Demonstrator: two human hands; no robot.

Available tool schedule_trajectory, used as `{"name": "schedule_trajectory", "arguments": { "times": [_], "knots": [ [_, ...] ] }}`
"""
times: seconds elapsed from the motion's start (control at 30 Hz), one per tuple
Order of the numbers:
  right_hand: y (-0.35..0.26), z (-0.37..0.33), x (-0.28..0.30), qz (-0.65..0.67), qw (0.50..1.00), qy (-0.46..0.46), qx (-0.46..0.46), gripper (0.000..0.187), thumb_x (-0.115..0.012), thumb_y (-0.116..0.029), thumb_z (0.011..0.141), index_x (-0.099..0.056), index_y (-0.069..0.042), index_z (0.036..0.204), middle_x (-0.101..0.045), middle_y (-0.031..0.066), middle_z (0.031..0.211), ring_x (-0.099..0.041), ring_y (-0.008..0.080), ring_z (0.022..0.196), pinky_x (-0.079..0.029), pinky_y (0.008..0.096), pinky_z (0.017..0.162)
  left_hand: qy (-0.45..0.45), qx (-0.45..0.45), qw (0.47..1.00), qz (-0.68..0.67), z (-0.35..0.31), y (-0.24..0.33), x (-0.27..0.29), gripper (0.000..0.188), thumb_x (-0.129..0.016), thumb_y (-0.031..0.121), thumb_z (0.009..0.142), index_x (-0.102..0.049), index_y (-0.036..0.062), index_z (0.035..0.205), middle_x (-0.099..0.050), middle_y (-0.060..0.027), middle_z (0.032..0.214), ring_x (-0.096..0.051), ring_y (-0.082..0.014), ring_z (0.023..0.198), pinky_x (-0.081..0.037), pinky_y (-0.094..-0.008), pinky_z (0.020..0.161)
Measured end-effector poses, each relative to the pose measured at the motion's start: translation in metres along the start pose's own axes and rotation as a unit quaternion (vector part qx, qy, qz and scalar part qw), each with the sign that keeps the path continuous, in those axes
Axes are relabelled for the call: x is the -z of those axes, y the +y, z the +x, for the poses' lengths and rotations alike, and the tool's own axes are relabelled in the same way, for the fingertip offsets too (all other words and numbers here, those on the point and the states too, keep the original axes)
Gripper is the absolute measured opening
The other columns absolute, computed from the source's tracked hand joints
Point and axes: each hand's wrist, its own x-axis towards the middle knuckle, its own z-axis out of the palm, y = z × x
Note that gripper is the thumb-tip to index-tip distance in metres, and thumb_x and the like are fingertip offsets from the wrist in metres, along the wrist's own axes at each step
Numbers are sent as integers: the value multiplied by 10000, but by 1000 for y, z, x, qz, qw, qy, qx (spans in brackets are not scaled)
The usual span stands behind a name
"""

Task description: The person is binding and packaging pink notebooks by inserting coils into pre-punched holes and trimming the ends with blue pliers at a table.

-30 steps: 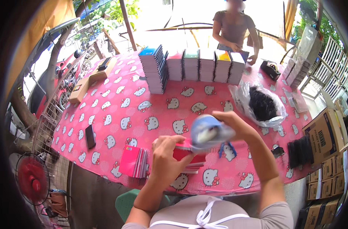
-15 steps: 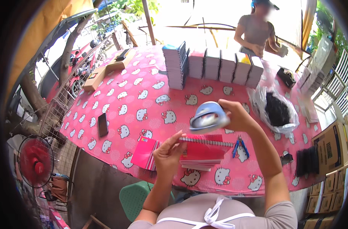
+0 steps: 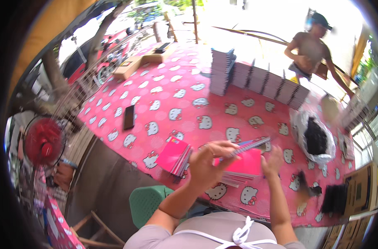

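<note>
Obs.: my left hand (image 3: pixel 207 162) pinches a notebook (image 3: pixel 255 145) at the near end of its coil, thumb against forefinger. The notebook shows nearly edge-on, so I cannot tell how far it is opened. Its long axis runs from the left fingers rightward and away from me, slanting to the far side.

My right hand (image 3: pixel 272 161) is blurred: fingers extended, thumb apart from them, nothing seen in its grip. Those fingers are near the coil's far end, just to the near side of it; the left is the closer hand, being on the notebook itself. Pink stack (image 3: pixel 247 164) lies between the two hands, below the coil; whether the right thumb touches its edge, I cannot tell.

Materials: coil grey, ridged, looks like wire. Stack has a smooth, flat, rectangular pink cover, pale leaves fanned toward me. Left of the left fingers, a second pink pile (image 3: pixel 171 154), glossy on top, layered edges uneven. Counter (image 3: pixel 216 104) wears a pink cloth with cartoon faces. Beyond the right fingers, to the right: crumpled clear bag (image 3: pixel 299 129), black bundle (image 3: pixel 315 137) within.
</note>
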Motion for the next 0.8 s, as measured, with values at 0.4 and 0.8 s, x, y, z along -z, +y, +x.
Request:
{"name": "schedule_trajectory", "arguments": {
  "times": [0.4,0.8],
  "knots": [
    [-25,-88,162,217,974,-56,-42,410,-590,-88,827,-543,-50,1232,-544,169,1119,-538,294,1040,-460,397,837,-36,4,982,185,-44,-4,-20,238,-788,2,694,-619,-2,861,-654,-161,927,-664,-192,805,-555,-277,648],
    [-136,-74,257,259,946,-39,194,445,-698,-107,737,-546,-11,1144,-532,159,1053,-520,335,992,-415,433,878,-94,-55,969,223,-36,-4,-19,252,-786,-42,656,-649,-5,864,-671,-157,906,-664,-248,817,-537,-322,700]
  ]
}}
